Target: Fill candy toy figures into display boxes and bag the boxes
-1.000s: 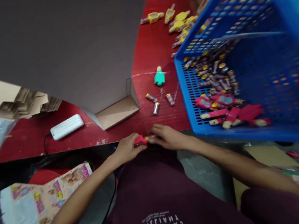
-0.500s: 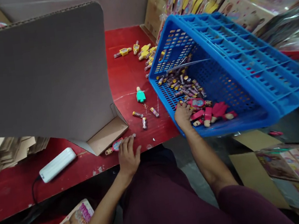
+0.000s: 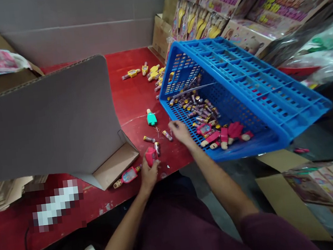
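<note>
Holding a pink plastic toy piece (image 3: 151, 155) in the left hand (image 3: 149, 174) above the red tabletop (image 3: 133, 94); curling the right hand (image 3: 180, 132) near the blue perforated plastic crate (image 3: 256, 148), leaving any hold impossible to tell; seeing 3 small yellow-ended cylindrical tubes (image 3: 167, 135) and 1 green plastic toy (image 3: 151, 119) lying nearby.

A pink piece (image 3: 150, 155) sits in the left hand (image 3: 149, 173); a tan-ended pink toy (image 3: 129, 175) lies beside that hand

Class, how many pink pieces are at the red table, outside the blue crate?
2: one pink piece in the left hand, another pink piece on the red table beside the grey cardboard; more could be hidden behind it.
</note>
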Tool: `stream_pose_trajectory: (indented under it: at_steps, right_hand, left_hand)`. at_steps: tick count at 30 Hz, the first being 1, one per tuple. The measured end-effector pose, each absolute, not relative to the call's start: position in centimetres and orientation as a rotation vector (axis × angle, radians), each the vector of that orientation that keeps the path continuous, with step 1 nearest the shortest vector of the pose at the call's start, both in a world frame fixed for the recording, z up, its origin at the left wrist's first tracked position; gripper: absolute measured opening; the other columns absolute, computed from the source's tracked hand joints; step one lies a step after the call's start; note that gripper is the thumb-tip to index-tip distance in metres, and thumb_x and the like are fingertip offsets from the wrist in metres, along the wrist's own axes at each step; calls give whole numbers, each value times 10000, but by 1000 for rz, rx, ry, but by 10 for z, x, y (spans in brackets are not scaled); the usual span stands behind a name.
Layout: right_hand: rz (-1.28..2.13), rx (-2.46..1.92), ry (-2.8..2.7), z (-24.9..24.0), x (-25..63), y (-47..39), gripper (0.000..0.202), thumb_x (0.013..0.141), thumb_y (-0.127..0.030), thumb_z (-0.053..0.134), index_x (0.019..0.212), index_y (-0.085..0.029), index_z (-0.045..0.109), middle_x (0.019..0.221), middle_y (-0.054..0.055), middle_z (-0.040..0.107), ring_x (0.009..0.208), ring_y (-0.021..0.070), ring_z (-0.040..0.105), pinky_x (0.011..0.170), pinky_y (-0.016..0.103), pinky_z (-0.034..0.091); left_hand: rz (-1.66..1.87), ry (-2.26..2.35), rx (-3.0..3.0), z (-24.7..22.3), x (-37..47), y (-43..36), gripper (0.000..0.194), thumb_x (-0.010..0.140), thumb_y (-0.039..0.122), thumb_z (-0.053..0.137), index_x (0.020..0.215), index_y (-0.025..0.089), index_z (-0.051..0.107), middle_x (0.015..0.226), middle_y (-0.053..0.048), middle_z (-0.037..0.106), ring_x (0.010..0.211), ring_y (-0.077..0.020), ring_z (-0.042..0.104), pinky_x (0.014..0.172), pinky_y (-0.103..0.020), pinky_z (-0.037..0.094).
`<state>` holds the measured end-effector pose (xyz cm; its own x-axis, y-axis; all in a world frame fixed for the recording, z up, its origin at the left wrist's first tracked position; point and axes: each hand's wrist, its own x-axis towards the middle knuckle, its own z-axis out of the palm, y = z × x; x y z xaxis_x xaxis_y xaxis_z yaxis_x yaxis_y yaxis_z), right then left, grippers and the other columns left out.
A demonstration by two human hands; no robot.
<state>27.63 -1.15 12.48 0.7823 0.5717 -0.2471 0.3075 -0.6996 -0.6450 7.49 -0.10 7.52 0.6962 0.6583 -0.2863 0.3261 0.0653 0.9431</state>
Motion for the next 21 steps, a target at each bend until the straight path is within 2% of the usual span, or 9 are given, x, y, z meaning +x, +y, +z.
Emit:
stream_pose_trajectory:
  at_steps: [2,4,7,9,11,13,15,17,21]
  right_hand:
    - [382,-2484,-427,130,316,5,415,974,-257,350,1303,-46,491,1355,252,505,1244,279,480,1026,428,381]
    - [292,-2550,-250,133,349,14,461,959,-211,375,1354,26,402,1382,335,436,1293,337,439,1051,488,336]
    - [295,-2590,-127,135,371,19,485,891,-147,501,1324,55,415,1291,357,507,1264,364,483,1039,495,350]
    - [313,-2595,-124,135,365,22,515,861,-114,522,1333,55,402,1274,362,518,1246,362,505,1017,481,377]
    - [349,-2573,-190,132,347,24,515,875,-143,499,1348,32,396,1280,345,523,1216,347,531,974,451,422]
    - [454,-2505,-326,127,318,20,473,909,-216,452,1345,-32,433,1238,272,583,1122,300,593,892,395,482]
    - [642,-2390,-495,123,283,6,420,921,-275,429,1311,-135,497,1127,149,661,950,227,655,781,331,522]
    - [883,-2168,-753,124,249,-18,382,910,-308,449,1264,-202,545,1036,67,689,820,179,661,717,301,530]
    - [1053,-1624,-1418,140,208,-64,292,915,-361,521,1138,-203,624,1037,69,665,939,200,636,816,332,509]
  left_hand:
    - [302,937,1390,78,59,-4,440,911,410,473,1287,203,372,932,-33,667,704,-153,662,551,-252,513]
    - [263,963,1276,85,45,-8,471,880,522,501,1218,206,411,851,-7,653,563,-125,618,429,-199,418]
    - [246,949,1183,94,32,-12,597,815,616,553,1233,214,412,850,-12,655,514,-128,603,360,-180,324]
    - [267,932,1183,97,26,-12,646,802,582,584,1305,229,386,944,-36,669,550,-140,626,366,-188,343]
    - [320,915,1236,97,20,-8,611,801,496,606,1315,226,415,1049,-59,665,657,-156,658,457,-225,458]
    - [389,889,1344,97,12,-3,517,792,394,628,1252,198,494,1130,-77,650,866,-184,668,707,-309,556]
    - [417,862,1466,98,4,2,446,796,324,631,1209,182,540,1194,-88,635,1050,-209,624,935,-377,506]
    - [363,829,1548,103,-4,6,430,814,316,633,1215,181,553,1230,-95,628,1109,-222,598,1007,-405,456]
    - [219,755,1598,115,-14,6,477,813,407,672,1218,172,579,1191,-94,658,1064,-229,618,997,-402,452]
